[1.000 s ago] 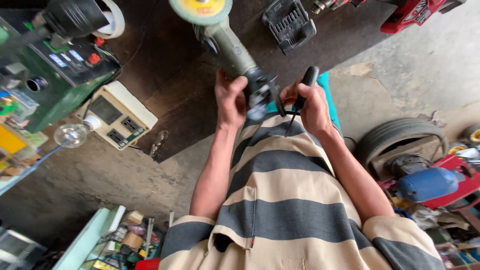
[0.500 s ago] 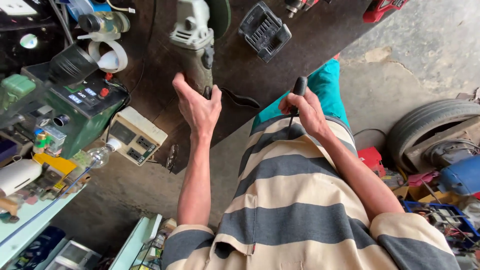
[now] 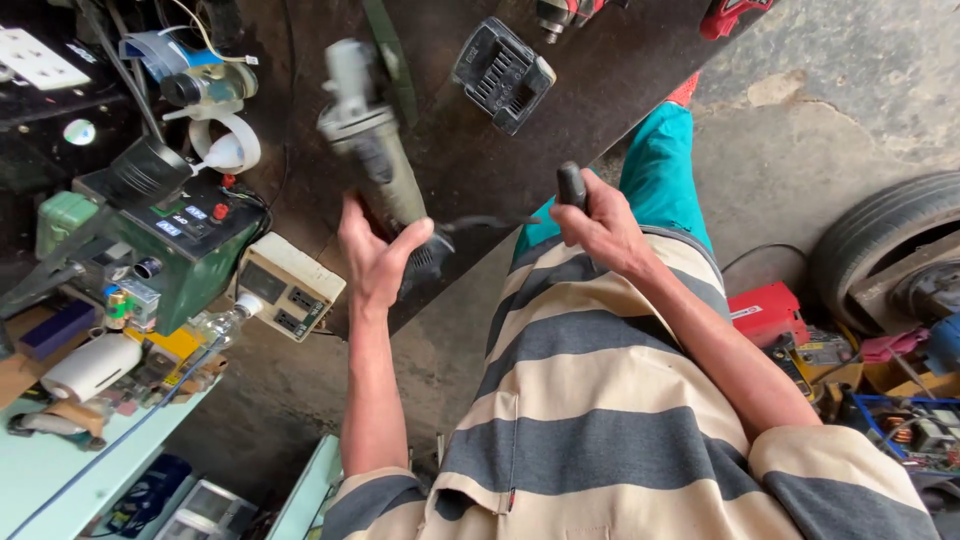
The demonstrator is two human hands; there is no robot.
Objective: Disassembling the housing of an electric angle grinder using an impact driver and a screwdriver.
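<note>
The left hand (image 3: 375,262) has its grip wrapped around the rear body of a grey-green angle grinder (image 3: 372,150), lifted above the dark counter (image 3: 620,60) with its blurred head pointing away from the person; the black cable end (image 3: 470,225) trails from the grinder's back toward the right hand (image 3: 598,228). The right hand's grip is closed around a black-handled tool (image 3: 571,185), its working end hidden behind the fingers; a black battery pack (image 3: 503,73) lies on the counter just beyond, and a green machine (image 3: 175,255) and a cream socket box (image 3: 290,290) sit to the left.
</note>
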